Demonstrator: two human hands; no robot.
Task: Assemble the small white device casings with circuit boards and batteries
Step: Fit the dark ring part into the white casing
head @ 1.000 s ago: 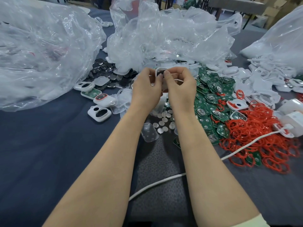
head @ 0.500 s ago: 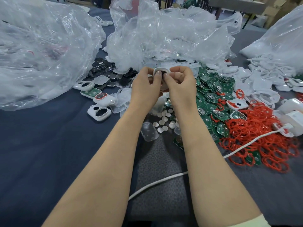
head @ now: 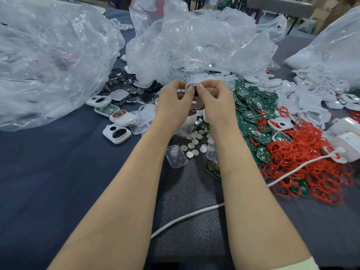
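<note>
Both hands up over the parts pile: left hand (head: 175,106) and right hand (head: 216,103) pinch one white casing (head: 191,85) between thumbs and fingertips, held above the loose coin batteries (head: 194,142). Looks light, stiff, smooth plastic, probably slippery, so I'd grip the rim edges, not the dark insert. Green circuit boards (head: 253,106) sit just right; handle those by their edges.

Both bare forearms reach forward side by side, drawing closer toward the wrists. The left hand (head: 172,107) and right hand (head: 217,105) are raised close together, backs to the camera, fingers curled. Their thumb tips meet on a small casing (head: 191,85) pinched between them.
</note>
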